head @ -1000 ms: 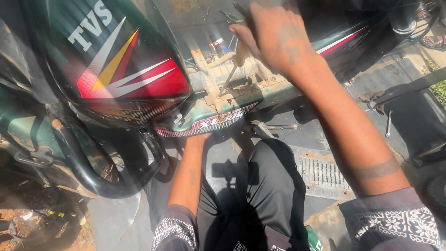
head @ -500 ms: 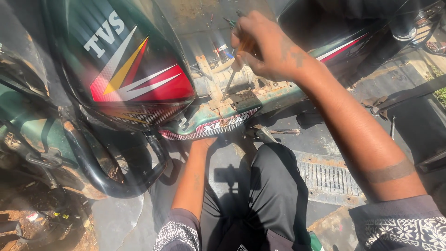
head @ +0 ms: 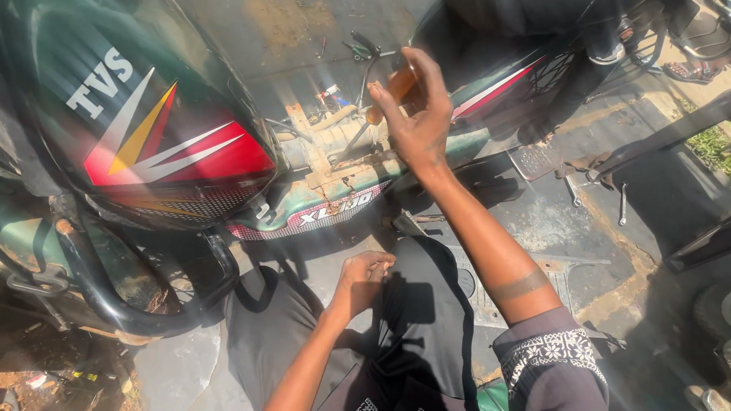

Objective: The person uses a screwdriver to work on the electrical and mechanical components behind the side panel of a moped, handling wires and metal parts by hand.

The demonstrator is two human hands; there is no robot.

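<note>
My right hand (head: 415,114) is raised over the moped's green floorboard (head: 335,186) and grips a screwdriver (head: 377,114) with an orange handle; its shaft slants down-left toward the dusty frame parts. My left hand (head: 364,278) is low, fingers curled, resting by my dark-trousered knee just below the floorboard's edge. I cannot tell whether it holds anything. The moped's dark front panel (head: 145,114) with red, yellow and white stripes fills the upper left.
A black crash-guard bar (head: 129,304) curves at lower left. Pliers (head: 362,49) lie on the concrete beyond the frame. Spanners (head: 575,190) and a footrest plate (head: 537,160) lie on the oily ground at right. A metal drain grate (head: 472,293) is under my right arm.
My right hand has lifted away from the floorboard and drawn the screwdriver up and back. My left hand has dropped from under the floorboard's edge to beside my knee.
</note>
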